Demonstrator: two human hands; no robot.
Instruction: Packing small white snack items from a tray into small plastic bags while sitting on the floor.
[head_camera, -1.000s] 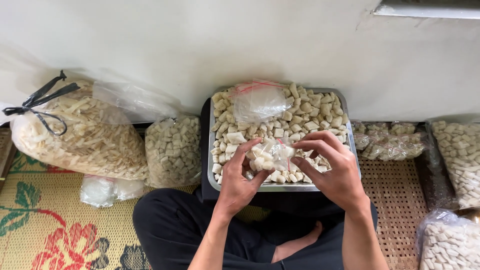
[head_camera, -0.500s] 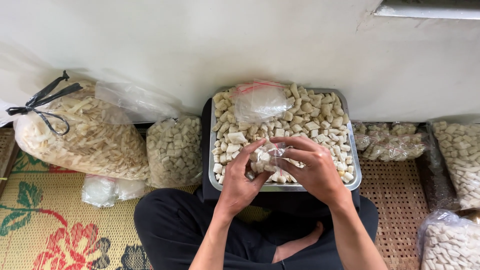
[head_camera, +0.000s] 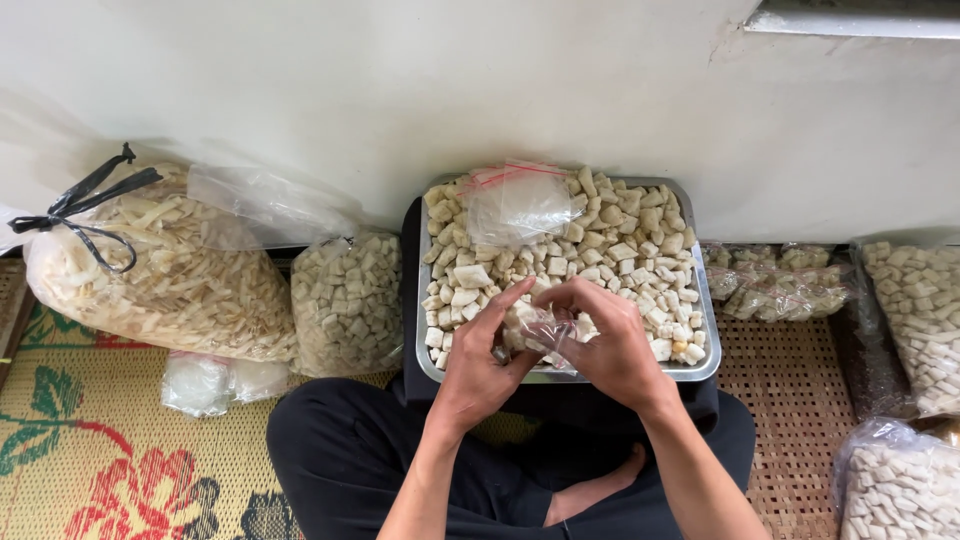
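A woven floor mat (head_camera: 120, 440) with a red flower print covers the ground, ridged and dry-looking. On it, at about ten o'clock from the seated person, slumps a big clear sack of pale strips (head_camera: 170, 280), knotted with black tape; just beside it, touching, stands a smaller clear bag of pale cubes (head_camera: 348, 300). More filled bags lie off at three o'clock, well apart from the hands.

Straight ahead at twelve o'clock sits a rectangular metal tray (head_camera: 700, 365), thin-walled and shiny, heaped with off-white cracker pieces (head_camera: 620, 250) that look hard, chalky and light. An empty zip bag (head_camera: 515, 200) with a red strip lies on the heap at its far edge.

Over the tray's near rim, both hands meet on a small filled clear bag (head_camera: 535, 330). The left hand (head_camera: 480, 365) pinches its left side with thumb and fingers; the right hand (head_camera: 610, 350) curls round it from above. It should weigh little, but the film is slick and crinkly and the pieces inside may crumble, so a hold near the mouth, above the contents, seems safest.
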